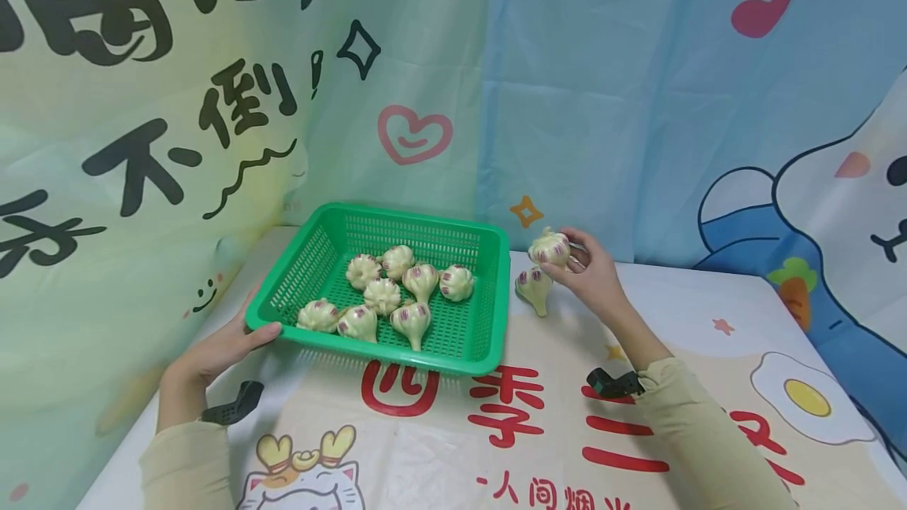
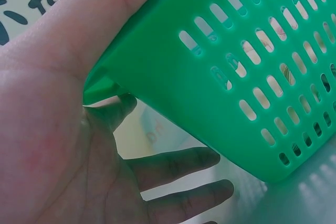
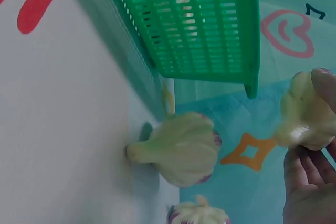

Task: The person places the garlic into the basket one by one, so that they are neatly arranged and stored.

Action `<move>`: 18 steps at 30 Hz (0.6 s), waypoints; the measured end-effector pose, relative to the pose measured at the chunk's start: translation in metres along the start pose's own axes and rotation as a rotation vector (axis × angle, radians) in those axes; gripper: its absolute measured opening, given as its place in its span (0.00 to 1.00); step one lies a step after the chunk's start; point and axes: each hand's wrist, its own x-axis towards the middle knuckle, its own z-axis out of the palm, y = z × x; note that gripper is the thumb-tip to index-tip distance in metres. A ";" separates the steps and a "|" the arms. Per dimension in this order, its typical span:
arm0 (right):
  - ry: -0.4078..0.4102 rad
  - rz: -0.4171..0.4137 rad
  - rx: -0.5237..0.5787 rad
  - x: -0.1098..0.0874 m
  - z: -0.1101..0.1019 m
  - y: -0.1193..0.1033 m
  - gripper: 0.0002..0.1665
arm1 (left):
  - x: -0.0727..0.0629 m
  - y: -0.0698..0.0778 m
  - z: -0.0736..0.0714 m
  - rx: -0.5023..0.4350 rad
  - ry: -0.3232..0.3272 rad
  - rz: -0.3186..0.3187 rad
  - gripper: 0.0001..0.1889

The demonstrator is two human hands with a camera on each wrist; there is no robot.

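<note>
My left hand (image 1: 221, 348) grips the rim of a green plastic basket (image 1: 501, 305) at its near left corner. In the left wrist view the thumb lies over the basket rim (image 2: 142, 30), with the other fingers below it. Inside the basket are several garlic bulbs (image 1: 383, 297), white with purple streaks. Right of the basket, my right hand (image 1: 594, 274) holds a garlic bulb (image 1: 549, 248) up between thumb and fingers. Below it another garlic bulb (image 3: 186, 148) lies on the table, and part of a further bulb (image 3: 198, 214) shows at the right wrist view's bottom edge.
The table (image 1: 553, 423) has a printed cover with red characters, a fried egg and a cat. A printed blue and green curtain (image 1: 567, 101) stands behind and to the left. Black wrist devices (image 1: 237, 404) sit at both cuffs.
</note>
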 end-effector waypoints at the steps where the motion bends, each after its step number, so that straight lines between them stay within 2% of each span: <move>1: -0.004 0.006 0.004 0.000 0.001 -0.002 0.42 | 0.000 0.000 0.000 0.000 -0.002 0.001 0.43; 5: -0.014 0.015 0.010 -0.001 0.005 -0.007 0.40 | 0.000 -0.001 -0.002 -0.009 -0.008 0.002 0.43; 11: -0.036 -0.026 0.034 -0.003 0.009 -0.013 0.37 | 0.000 0.001 -0.001 0.018 0.002 -0.001 0.43; 18: -0.041 -0.041 0.004 -0.005 0.015 -0.019 0.35 | 0.000 0.001 0.001 0.014 0.007 0.000 0.43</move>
